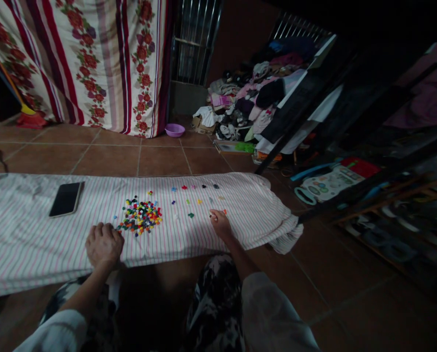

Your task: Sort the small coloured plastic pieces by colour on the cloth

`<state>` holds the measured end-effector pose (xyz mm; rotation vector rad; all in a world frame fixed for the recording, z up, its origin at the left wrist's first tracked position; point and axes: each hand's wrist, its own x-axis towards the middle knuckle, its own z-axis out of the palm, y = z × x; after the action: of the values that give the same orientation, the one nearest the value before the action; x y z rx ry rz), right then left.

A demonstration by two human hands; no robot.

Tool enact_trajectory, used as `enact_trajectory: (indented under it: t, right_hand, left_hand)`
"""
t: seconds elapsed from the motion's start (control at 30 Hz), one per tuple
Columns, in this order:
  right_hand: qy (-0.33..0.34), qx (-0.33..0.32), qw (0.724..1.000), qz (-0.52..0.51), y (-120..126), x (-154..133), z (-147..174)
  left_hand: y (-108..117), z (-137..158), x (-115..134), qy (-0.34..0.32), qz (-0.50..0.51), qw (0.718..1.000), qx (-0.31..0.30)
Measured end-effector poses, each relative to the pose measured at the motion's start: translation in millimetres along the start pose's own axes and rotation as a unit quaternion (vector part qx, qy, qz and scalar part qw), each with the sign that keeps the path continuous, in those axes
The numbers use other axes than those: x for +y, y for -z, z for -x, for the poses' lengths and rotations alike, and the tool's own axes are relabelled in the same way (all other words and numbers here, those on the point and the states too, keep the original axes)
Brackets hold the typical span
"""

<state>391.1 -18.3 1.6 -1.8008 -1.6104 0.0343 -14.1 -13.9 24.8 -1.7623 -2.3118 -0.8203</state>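
On the striped cloth [97, 195] lies a loose pile of small, many-coloured beads [142, 216], too small for me to tell their exact shape. Right of it, little groups sorted by colour form rows, among them a red group [184, 187], a yellow group [199, 201] and a dark green group [191, 215]. My right hand [221, 225] is closed in a pinch at the front row, a dark bead at its fingertips, beside an orange group [224, 211]. Left of the pile, my left hand [104, 244] rests on the cloth with its fingers curled in.
A phone or tablet [67, 199] lies at the left on the cloth. Beyond the low table are a tiled floor [115, 156], a purple basin [174, 130], a floral curtain [111, 63] and heaped clothes [255, 93]. A dark slanting post [287, 142] stands right.
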Motion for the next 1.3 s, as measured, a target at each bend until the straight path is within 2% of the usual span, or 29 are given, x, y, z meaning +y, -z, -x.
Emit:
enact_trajectory:
  t: [0.13,0.23,0.37,0.57,0.67,0.8,1.0,1.3]
  right_hand:
    - [-0.025,0.052,0.998,0.008,3.2,-14.8,8.9]
    - [-0.018,0.050,0.998,-0.015,4.8,-31.1,16.5]
    - [0.035,-0.009,0.998,-0.059,-2.0,-57.7,26.1]
    - [0.122,-0.135,0.979,-0.090,-31.5,-109.1,44.3]
    - [0.134,-0.172,0.970,-0.108,-47.8,-135.8,50.3]
    - [0.121,-0.176,0.969,-0.126,-65.9,-161.4,49.1]
    - [0.098,-0.170,0.976,-0.094,-81.8,-179.4,38.7]
    - [0.079,-0.171,0.981,-0.042,-88.4,-191.3,36.0]
  left_hand:
    - [2.6,-0.6,2.0,0.006,-0.009,1.000,-0.009]
    - [3.8,-1.2,2.8,0.007,-0.006,1.000,-0.010]
    - [1.1,-1.1,0.2,0.008,0.005,1.000,-0.018]
    - [-6.4,0.6,-5.2,0.009,0.027,1.000,0.004]
    - [-5.9,0.4,-5.3,0.014,0.040,0.999,-0.002]
    - [-3.5,-0.7,-4.2,0.011,0.048,0.999,-0.013]
    - [-4.8,-1.3,-4.4,0.016,0.043,0.999,-0.014]
    - [-10.4,0.0,-7.6,0.005,0.039,0.999,0.005]
